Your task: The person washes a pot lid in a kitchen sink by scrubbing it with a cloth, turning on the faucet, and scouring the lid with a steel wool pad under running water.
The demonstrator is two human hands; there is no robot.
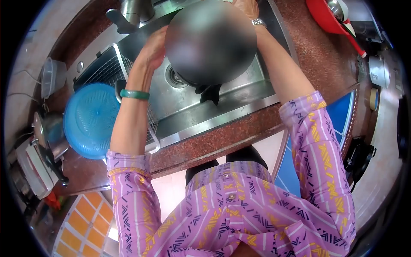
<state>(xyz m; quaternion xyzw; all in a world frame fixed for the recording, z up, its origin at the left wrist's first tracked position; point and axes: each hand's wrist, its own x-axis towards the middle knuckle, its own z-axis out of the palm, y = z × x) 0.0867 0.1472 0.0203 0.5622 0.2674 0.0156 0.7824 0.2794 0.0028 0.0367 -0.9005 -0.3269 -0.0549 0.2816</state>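
Blurred round thing [210, 46] sits between person's hands, over sink [173, 109]; whether lifted or resting, cannot tell. Left hand [153, 49] at its left edge, right hand [247, 7] at far right. Fingers mostly hidden; cannot tell if spread or pinching. Dark handle-like piece [210, 95] just below. Step looks like two-handed handling at sink; next move likely calls for even, steady support from both sides.

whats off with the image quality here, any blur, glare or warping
Head view: a round patch between the bare left hand and bare right hand is heavily blurred, hiding details there; in the same head view, pale glare runs along the front rim of the rectangular stainless-steel sink; also in the head view, fisheye distortion bows the outer scene, and the corners are black.
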